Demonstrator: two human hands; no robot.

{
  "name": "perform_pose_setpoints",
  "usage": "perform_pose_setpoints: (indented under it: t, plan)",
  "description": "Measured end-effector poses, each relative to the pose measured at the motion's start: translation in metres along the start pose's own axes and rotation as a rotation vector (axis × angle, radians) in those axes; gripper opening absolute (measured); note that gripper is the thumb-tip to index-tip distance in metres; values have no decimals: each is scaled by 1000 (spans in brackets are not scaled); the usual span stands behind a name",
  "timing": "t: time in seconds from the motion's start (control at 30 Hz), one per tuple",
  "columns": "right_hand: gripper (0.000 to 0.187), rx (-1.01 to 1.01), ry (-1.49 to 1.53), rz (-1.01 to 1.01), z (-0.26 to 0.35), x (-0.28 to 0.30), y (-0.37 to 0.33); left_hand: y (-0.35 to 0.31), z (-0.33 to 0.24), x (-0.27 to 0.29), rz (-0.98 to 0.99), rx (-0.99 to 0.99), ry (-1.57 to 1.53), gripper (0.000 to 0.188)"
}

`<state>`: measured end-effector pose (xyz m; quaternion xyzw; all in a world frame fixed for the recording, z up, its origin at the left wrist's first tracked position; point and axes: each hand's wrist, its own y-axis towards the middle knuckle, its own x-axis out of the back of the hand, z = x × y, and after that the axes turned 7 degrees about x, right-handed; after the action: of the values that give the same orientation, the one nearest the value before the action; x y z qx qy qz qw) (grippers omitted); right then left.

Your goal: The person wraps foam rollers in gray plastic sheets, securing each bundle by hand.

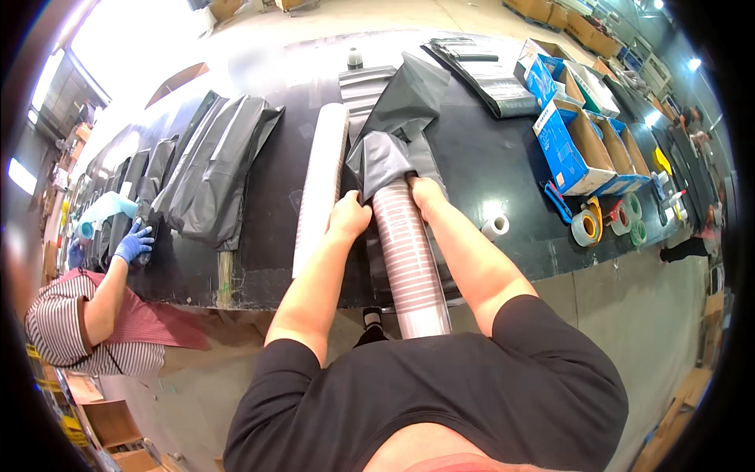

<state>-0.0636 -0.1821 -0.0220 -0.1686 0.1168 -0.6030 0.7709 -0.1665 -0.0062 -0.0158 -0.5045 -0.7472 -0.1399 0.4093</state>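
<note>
A striped roll [405,259] in clear wrap slants from the black table toward my body. Over its far end sits the mouth of a grey plastic bag [405,102], the rest of which stretches away, partly bunched. My left hand [351,215] is closed at the left side of the bag's mouth, its fingertips pinching the edge. On the other side my right hand [425,196] grips the bag's edge against the roll; its fingers are partly hidden under the plastic. A second pale roll [321,185] lies just left of my left hand.
Filled grey bags [216,169] lie to the left, where a co-worker's gloved hand [134,241] rests. Flat grey bags [491,82] are stacked at the far right. Blue cardboard boxes [574,149], tape rolls [586,227], a blue cutter [557,201] and a small white roll [495,228] stand right.
</note>
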Motion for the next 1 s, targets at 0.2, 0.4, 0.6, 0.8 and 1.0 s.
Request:
perform_pose_setpoints:
  t: [0.2, 0.4, 0.6, 0.8, 1.0]
  plan:
    - [27, 571, -972, -34, -3, 9, 6, 3, -21, 32, 96, 102, 328, 37]
    - [19, 781, -1179, 295, -7, 73, -128, -100, -6, 49, 329, -320, 431, 22]
    - [14, 336, -763, 580, -106, 139, -239, -180, 43, 36, 867, -432, -14, 28]
    - [21, 451, -748, 144, -23, 75, -167, -116, -8, 22, 292, -355, -98, 18]
    - [25, 218, -845, 844, -7, 128, -227, -122, -42, 84, 729, -352, 312, 24]
